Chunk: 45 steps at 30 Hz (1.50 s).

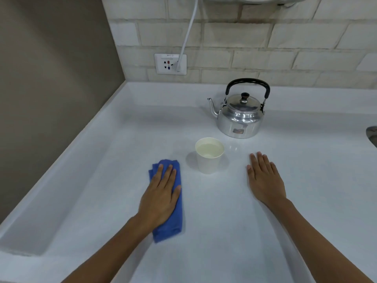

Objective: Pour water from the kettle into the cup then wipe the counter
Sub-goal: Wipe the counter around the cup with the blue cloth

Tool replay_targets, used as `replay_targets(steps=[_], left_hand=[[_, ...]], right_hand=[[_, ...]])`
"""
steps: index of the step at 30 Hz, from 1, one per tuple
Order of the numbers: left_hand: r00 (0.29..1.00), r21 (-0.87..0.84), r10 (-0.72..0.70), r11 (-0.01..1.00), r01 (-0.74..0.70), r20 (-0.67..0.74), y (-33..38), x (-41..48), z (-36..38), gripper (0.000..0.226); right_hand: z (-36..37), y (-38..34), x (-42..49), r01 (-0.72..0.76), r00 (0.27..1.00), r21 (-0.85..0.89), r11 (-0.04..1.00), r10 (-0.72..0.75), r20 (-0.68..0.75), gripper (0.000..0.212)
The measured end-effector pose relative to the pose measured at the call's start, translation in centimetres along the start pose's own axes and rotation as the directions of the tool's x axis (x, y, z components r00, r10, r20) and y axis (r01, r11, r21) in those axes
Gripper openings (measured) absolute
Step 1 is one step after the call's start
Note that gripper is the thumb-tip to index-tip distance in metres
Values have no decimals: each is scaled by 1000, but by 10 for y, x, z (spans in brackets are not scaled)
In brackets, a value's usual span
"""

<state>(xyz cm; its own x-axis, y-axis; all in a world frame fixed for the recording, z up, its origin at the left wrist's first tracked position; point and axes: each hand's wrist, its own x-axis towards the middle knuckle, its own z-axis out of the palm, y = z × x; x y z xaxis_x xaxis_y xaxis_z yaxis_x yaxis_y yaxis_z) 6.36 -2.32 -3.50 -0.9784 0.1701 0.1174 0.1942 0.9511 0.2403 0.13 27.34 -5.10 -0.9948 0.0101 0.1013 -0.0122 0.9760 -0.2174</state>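
Head view: left of the cup (209,155), left hand (160,198) presses flat-fingered on the cloth (171,203), long axis pointing toward the wall; right hand (265,178) flat, empty; kettle (239,115) spout points left.

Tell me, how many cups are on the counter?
1. The cup stands on the counter, in front of the kettle, between the left hand and the right hand.

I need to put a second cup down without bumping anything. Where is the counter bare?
Bare counter runs between the blue cloth under the left hand and the right hand. More lies left of the kettle toward the socket. It is crowded where the cup stands just before the kettle.
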Motion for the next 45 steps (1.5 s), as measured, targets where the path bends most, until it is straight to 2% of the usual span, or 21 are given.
replay_targets(steps=[2,6,10,14,16,19,23,25,28,31,33,36,38,42,45], left_hand=[[1000,-38,-19,999,18,-17,16,27,5,53],[998,-103,61,993,-64,-32,32,35,9,50],[983,-171,174,969,-180,-51,13,1,11,50],[972,-192,234,954,-230,-1,-16,-3,3,50],[978,-156,207,966,-205,1,-33,14,0,50],[996,-130,89,987,-90,-18,-48,57,1,50],[1000,-201,-9,979,14,23,-28,113,9,50],[999,-244,33,969,-23,37,-14,126,11,49],[983,-249,178,955,-162,43,-6,120,14,49],[943,-228,331,921,-317,29,-15,98,17,48],[928,-225,370,909,-352,42,-30,89,14,47],[934,-145,350,930,-338,69,-51,98,6,47],[953,-100,298,951,-291,61,-56,116,5,47],[971,-62,228,973,-224,77,-44,161,15,49],[970,-54,230,973,-226,74,-33,191,24,49]], right_hand=[[-1,-1,-1,-1,1000,-1,1000,1,2,50],[-1,1,-1,7,1000,3,1000,-7,3,50],[0,2,-1,12,1000,8,1000,-12,7,50],[1,3,-1,14,1000,-7,1000,-14,8,50],[1,3,-1,16,1000,-21,1000,-16,3,51],[2,2,1,1,1000,-30,1000,-1,5,51],[3,0,2,-7,1000,-48,999,7,0,51],[2,0,2,-3,1000,-49,999,2,-7,51],[0,1,2,4,1000,-28,1000,-4,-9,51],[0,1,0,11,1000,-9,1000,-11,-4,51],[-1,2,0,10,1000,-15,1000,-10,4,51],[0,0,0,8,1000,-19,1000,-8,3,56],[0,-1,0,-9,1000,-18,1000,9,1,52],[0,-4,-1,-8,1000,-28,1000,8,-19,66],[0,-5,0,-18,1000,-8,1000,18,-12,62]])
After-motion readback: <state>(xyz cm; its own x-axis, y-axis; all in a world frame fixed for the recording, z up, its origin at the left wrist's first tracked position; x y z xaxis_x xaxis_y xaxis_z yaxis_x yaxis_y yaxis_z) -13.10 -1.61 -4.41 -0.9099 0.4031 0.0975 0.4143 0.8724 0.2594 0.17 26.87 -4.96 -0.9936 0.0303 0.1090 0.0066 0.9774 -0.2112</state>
